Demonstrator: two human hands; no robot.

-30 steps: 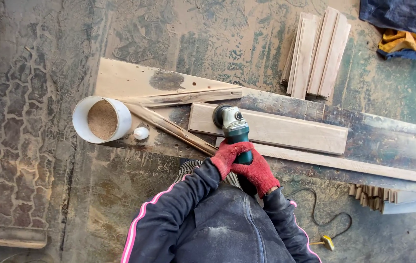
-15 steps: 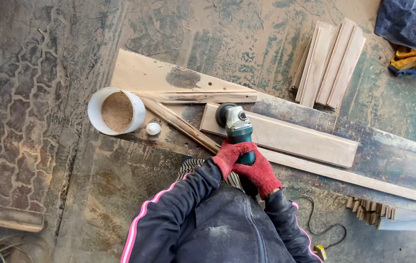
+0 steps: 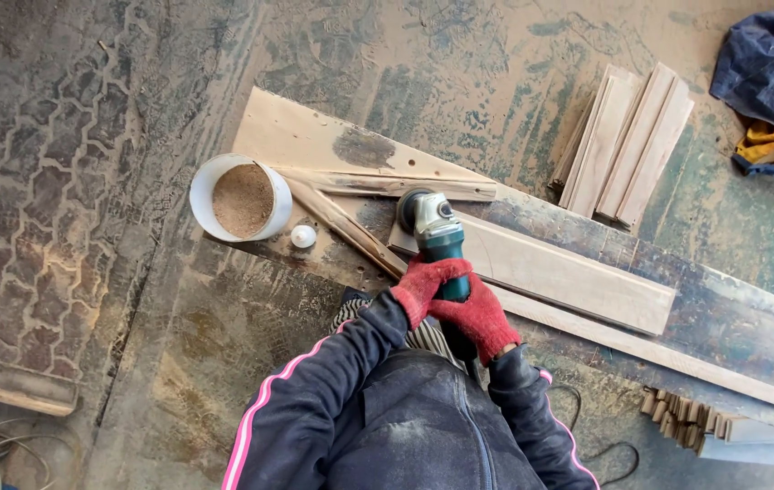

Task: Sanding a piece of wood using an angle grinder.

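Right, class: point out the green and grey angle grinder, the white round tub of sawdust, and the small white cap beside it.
Green and grey angle grinder [image 3: 435, 220], head view, on its grey gear head.
White round tub of sawdust [image 3: 202, 189], head view, on its left rim.
Small white cap [image 3: 302, 236], head view, on its top.

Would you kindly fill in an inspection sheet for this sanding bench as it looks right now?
Surface: worn bench board, dusty.
Job's things: green angle grinder, disc on the left end of a pale plank.
Clutter: white tub of sawdust, small white cap, two thin battens.
Grippers: left hand and right hand, red-gloved, both gripping the grinder body.
Cables: dark cord on the floor.
Surroundings: stacked boards, blue and yellow cloth.
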